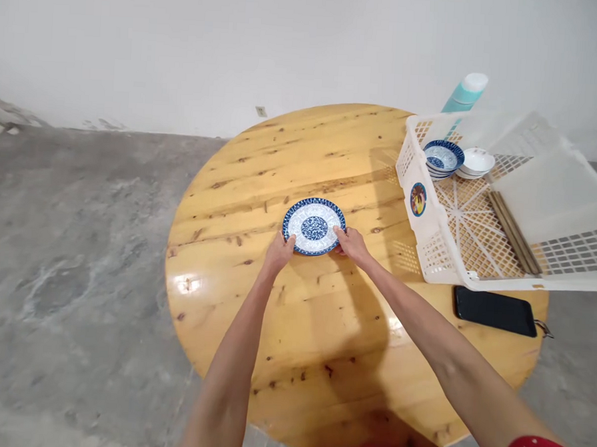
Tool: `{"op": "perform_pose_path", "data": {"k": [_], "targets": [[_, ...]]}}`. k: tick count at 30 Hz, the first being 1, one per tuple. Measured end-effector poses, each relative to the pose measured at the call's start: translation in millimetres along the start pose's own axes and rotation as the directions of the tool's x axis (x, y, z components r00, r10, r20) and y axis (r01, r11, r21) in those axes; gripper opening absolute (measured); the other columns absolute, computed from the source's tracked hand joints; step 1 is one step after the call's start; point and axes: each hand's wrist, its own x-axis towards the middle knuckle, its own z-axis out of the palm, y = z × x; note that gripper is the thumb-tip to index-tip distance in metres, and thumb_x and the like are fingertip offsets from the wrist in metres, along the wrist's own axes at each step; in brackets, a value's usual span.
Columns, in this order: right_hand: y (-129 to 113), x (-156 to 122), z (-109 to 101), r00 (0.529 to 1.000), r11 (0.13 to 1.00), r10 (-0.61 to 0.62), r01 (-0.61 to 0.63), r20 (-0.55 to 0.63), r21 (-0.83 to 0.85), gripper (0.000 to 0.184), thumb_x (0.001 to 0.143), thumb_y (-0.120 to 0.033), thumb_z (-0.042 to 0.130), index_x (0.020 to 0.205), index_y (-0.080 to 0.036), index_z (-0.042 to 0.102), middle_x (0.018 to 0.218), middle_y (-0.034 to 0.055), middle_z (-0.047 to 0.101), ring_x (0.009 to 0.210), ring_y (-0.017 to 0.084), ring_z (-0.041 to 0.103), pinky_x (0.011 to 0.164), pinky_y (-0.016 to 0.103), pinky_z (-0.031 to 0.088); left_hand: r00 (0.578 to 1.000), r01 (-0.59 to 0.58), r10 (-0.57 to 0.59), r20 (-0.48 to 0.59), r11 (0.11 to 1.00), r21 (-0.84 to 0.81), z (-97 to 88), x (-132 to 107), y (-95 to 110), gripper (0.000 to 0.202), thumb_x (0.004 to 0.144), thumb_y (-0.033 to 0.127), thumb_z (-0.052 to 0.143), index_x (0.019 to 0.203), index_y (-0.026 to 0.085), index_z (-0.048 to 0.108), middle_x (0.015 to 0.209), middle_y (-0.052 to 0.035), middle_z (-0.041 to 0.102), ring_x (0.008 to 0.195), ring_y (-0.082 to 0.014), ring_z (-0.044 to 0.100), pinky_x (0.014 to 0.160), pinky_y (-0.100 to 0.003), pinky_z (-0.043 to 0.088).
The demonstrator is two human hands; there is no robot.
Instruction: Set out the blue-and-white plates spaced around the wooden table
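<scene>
A round plate (313, 227) with a dark blue patterned rim and a blue flowered centre is held face up over the middle of the wooden table (262, 155). My left hand (280, 250) grips its near left edge, thumb on top. On the near right edge, my right hand (351, 245) is closed the same way, with its thumb over the rim and the fingers beneath. Whether the plate's underside touches the wood, I cannot tell.
On the right stands a white plastic basket (434, 254). Inside are blue-rimmed bowls (443, 155), white bowls (476, 162) and a bundle of chopsticks (514, 233). A black phone (495, 310) lies before it. Behind rises a turquoise bottle with a white cap (465, 93).
</scene>
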Motion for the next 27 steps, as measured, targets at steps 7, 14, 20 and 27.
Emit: {"op": "perform_pose_path", "data": {"k": [7,14,20,27], "targets": [[41.4,-61.1,-14.8,0.988,0.981,-0.067,0.090,-0.137,0.170,0.041,0.094,-0.054,0.040,0.091,-0.018,0.060,0.080,0.0071,0.070,0.063,0.017,0.065,0.062,0.026,0.047,0.982,-0.036,-0.031,-0.187,0.938,-0.345,-1.3,-97.8,-63.2,0.035,0.094,0.039,0.042,0.116,0.019,0.060,0.110,-0.0080,0.070,0.093,-0.0192,0.069,0.083,-0.031,0.052],[109.4,-182.9,-24.2,0.971,0.940,0.019,0.063,-0.236,0.334,0.039,0.088,-0.055,0.049,0.095,-0.019,0.063,0.077,0.0051,0.068,0.059,0.018,0.065,0.057,0.029,0.051,0.926,-0.023,-0.125,-0.356,0.923,-0.384,5.6,-192.0,-122.0,0.032,0.092,0.037,0.043,0.106,0.018,0.064,0.096,-0.0073,0.073,0.086,-0.0179,0.071,0.080,-0.030,0.055],[128.5,-294.3,5.4,0.958,0.902,0.162,-0.047,-0.236,0.429,0.043,0.085,-0.059,0.052,0.092,-0.018,0.065,0.072,0.0046,0.067,0.056,0.018,0.063,0.054,0.029,0.049,0.969,-0.094,0.006,-0.248,0.933,-0.348,21.0,-229.3,-110.7,0.030,0.093,0.037,0.041,0.106,0.020,0.063,0.092,-0.0057,0.074,0.085,-0.0180,0.071,0.081,-0.031,0.055],[132.3,-369.8,61.6,0.936,0.823,0.289,-0.136,-0.200,0.552,0.048,0.082,-0.061,0.056,0.099,-0.017,0.064,0.073,0.0035,0.067,0.057,0.018,0.064,0.053,0.029,0.048,0.978,-0.210,0.195,-0.079,0.934,-0.288,34.4,-250.8,-103.3,0.029,0.094,0.033,0.040,0.106,0.021,0.063,0.091,-0.0047,0.075,0.085,-0.0174,0.071,0.079,-0.030,0.054]]}}
